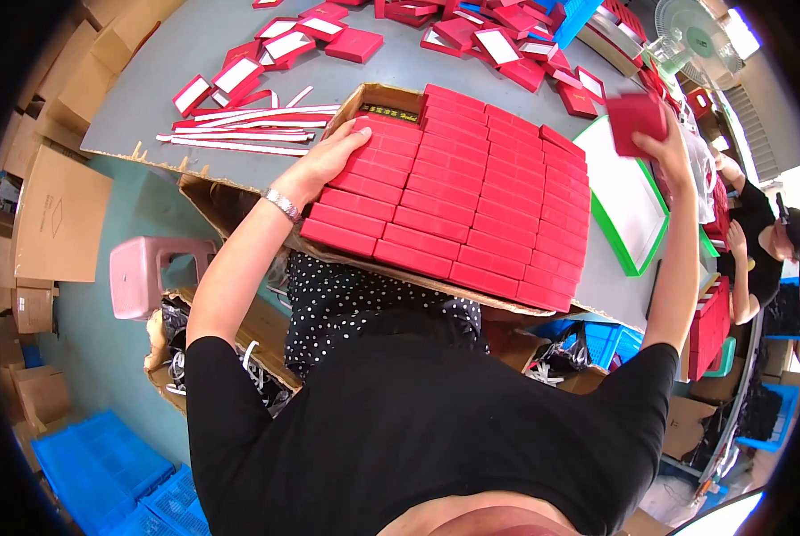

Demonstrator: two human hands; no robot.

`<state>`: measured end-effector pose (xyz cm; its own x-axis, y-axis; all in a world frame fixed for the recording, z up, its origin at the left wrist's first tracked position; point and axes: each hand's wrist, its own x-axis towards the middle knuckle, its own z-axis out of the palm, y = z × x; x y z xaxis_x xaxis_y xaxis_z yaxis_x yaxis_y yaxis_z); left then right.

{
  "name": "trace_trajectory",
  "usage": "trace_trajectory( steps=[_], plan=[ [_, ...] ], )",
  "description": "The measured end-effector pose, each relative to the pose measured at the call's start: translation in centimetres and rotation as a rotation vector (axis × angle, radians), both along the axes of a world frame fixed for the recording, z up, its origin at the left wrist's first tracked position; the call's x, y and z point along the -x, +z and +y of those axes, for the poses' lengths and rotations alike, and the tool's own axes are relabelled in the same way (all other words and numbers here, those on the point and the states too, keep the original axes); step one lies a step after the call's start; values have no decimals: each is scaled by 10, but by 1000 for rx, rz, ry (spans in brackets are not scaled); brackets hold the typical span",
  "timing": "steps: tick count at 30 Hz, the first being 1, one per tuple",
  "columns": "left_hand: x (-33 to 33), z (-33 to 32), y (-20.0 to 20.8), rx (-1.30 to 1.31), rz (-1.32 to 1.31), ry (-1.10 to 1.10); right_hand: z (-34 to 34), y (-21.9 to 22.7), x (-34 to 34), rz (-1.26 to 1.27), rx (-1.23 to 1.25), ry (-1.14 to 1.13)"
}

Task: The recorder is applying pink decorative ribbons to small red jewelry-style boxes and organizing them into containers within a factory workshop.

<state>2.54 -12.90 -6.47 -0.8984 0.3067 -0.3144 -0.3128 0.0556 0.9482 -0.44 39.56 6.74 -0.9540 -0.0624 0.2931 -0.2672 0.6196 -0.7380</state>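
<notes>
A cardboard carton point(373, 93) in front of me is packed with rows of red boxes point(471, 192) standing tightly side by side. At its far left corner is a gap, where a dark strip with yellow printing point(389, 113) shows. My left hand point(330, 152) lies on the left row beside this gap, its visible fingers stretched over the boxes and holding nothing I can see. Raised to the right of the carton, my right hand point(664, 147) grips a red box point(633, 122), slightly blurred.
Loose red lids and trays point(355, 45) lie scattered across the grey table point(141, 112). Red-and-white strips point(248, 125) lie left of the carton, a green-rimmed white tray point(632, 210) right. A pink stool point(136, 277) stands left. A co-worker point(757, 214) and a fan point(697, 40) are at right.
</notes>
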Motion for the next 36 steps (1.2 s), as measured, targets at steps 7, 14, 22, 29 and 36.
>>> trace_trajectory(
  steps=[7,14,22,29,36],
  plan=[
    [-2,14,3,196,155,103,-254,13,42,-47,21,538],
    [8,7,-25,136,355,134,-335,-36,66,-35,-665,623],
    [14,14,-8,29,386,117,-330,-56,69,-250,-618,623],
    [12,23,11,-29,233,187,-320,-69,98,-90,-550,618],
    [26,16,12,45,64,132,-302,-61,123,-27,-34,369]
  ],
)
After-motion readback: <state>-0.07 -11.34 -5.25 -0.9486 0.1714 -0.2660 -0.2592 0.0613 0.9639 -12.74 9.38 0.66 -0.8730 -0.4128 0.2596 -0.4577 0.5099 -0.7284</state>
